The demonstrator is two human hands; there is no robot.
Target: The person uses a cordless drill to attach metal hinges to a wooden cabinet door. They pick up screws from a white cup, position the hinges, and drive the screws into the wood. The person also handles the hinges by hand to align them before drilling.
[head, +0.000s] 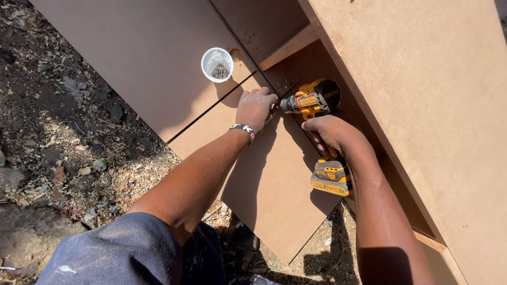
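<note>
Head view, outdoors, hard sun. I take the cordless drill point(312, 103), yellow and black, as my landmark.

My right hand point(328, 132) is wrapped shut around the drill's grip, fingers closed on the handle; the battery pack sits below the hand, toward me. The drill body lies roughly level, chuck pointing left toward a small metal hinge plate point(285, 84) at the edge of a brown fibreboard panel point(264, 174).

My left hand point(256, 108) lies just left of the chuck, palm down and fingers curled over the panel's upper edge, pressing on the board rather than gripping anything loose. I cannot tell whether the fingertips touch the bit. A beaded wristband point(244, 130) sits at that wrist.

Up and left of the drill, well apart from it, a white plastic cup point(217, 65) holding screws stands on a second flat board point(148, 53).

Right of the drill a large upright board point(422, 105) rises, casting the drill partly in shadow.

Far left of the drill: bare ground point(58, 132) littered with wood shavings and stones.
</note>
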